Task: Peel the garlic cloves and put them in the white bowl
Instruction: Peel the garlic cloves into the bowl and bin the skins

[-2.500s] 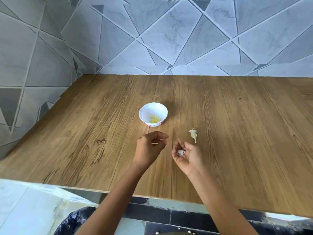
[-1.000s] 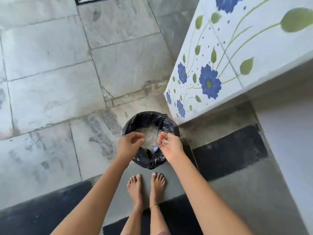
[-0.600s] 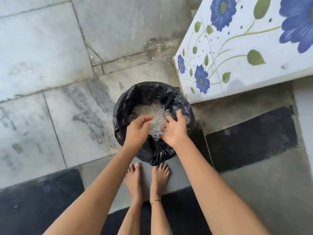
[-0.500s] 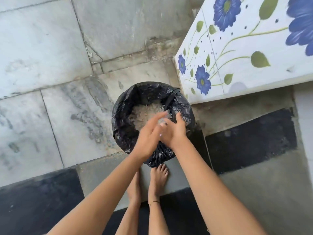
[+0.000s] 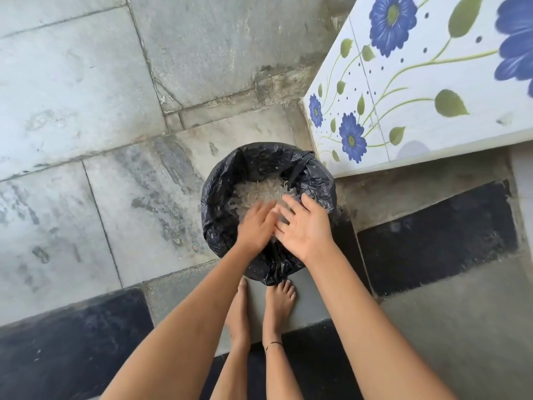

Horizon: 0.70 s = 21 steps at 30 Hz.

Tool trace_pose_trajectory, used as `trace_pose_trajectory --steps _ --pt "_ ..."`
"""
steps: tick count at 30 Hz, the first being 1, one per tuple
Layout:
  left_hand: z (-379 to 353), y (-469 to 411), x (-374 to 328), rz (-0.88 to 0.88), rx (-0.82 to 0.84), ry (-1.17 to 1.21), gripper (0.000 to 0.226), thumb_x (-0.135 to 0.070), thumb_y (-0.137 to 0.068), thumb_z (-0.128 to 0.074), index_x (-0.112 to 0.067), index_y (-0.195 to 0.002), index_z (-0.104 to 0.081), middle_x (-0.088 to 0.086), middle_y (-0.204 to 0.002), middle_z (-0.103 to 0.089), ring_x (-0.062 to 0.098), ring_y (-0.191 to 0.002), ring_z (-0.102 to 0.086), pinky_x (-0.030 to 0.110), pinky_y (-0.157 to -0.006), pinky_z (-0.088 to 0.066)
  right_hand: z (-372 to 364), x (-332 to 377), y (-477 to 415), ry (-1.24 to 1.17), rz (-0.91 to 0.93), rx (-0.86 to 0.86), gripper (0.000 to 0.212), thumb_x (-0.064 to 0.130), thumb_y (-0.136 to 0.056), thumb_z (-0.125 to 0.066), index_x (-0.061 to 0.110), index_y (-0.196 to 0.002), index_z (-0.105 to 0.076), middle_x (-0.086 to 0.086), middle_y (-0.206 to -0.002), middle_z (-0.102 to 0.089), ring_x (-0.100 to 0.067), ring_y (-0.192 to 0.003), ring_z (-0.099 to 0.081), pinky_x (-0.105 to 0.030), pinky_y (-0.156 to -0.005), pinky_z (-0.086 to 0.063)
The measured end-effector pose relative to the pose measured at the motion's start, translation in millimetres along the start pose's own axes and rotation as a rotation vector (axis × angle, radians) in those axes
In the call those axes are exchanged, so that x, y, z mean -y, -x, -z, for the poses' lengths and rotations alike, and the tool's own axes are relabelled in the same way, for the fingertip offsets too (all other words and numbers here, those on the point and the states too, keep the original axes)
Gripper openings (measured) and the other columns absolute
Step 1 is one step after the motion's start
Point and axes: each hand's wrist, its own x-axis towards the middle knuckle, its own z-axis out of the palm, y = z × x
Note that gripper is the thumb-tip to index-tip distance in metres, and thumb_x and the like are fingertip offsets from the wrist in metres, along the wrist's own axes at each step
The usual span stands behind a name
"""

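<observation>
I look down at the floor, where a bin lined with a black bag [image 5: 227,197] holds a heap of pale garlic skins [image 5: 259,189]. Both my hands hover over its near rim. My left hand [image 5: 255,226] is flat, palm down, its fingers brushing across my right hand [image 5: 305,226], which lies palm up with fingers spread. Neither hand holds anything I can see. The white bowl, the garlic cloves and the wooden table are out of view.
A white wall tile with blue flowers [image 5: 418,90] rises at the right. Grey stone floor [image 5: 86,111] spreads to the left, with black strips near me. My bare feet [image 5: 259,310] stand just below the bin.
I turned from the table down to the bin. My right hand, which cupped garlic skins, has opened over the bin, and my left hand moved onto it, sliding across its palm.
</observation>
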Motion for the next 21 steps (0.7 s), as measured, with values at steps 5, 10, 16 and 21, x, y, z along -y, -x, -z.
trace_pose_trajectory --steps 5,10,16,21 --pt "35 31 -28 0.009 -0.161 -0.047 0.040 -0.022 -0.094 -0.052 -0.017 -0.133 -0.050 0.001 -0.142 -0.047 0.019 -0.126 -0.047 0.027 -0.096 -0.037 7 -3 36 0.580 0.269 -0.231 0.044 0.026 -0.102 -0.036 0.012 -0.144 -0.036 -0.002 -0.147 -0.040 -0.017 -0.134 -0.037 -0.028 -0.106 -0.027" --pt "83 124 -95 -0.097 -0.269 -0.137 0.040 -0.022 -0.091 -0.058 -0.019 -0.131 -0.053 -0.002 -0.134 -0.053 0.015 -0.114 -0.053 0.021 -0.086 -0.037 -4 1 125 1.270 0.667 -0.362 0.045 0.024 -0.097 -0.047 0.012 -0.140 -0.042 -0.004 -0.144 -0.045 -0.019 -0.132 -0.041 -0.033 -0.110 -0.030" --pt "140 263 -195 -0.252 -0.332 -0.275 0.045 -0.027 -0.088 -0.061 -0.021 -0.132 -0.052 -0.001 -0.136 -0.051 0.023 -0.125 -0.047 0.044 -0.106 -0.036 -42 10 278 1.568 1.028 -0.370 0.049 0.029 -0.095 -0.045 0.006 -0.138 -0.044 -0.009 -0.142 -0.047 -0.023 -0.132 -0.042 -0.034 -0.111 -0.023" --pt "165 378 -268 -0.472 -0.404 -0.277 0.049 -0.026 -0.089 -0.061 -0.022 -0.136 -0.047 -0.003 -0.137 -0.051 0.022 -0.123 -0.048 0.040 -0.102 -0.039 -56 -9 415 1.453 1.310 -0.467 0.049 0.029 -0.091 -0.042 0.004 -0.132 -0.050 -0.012 -0.135 -0.053 -0.027 -0.125 -0.048 -0.039 -0.108 -0.031"
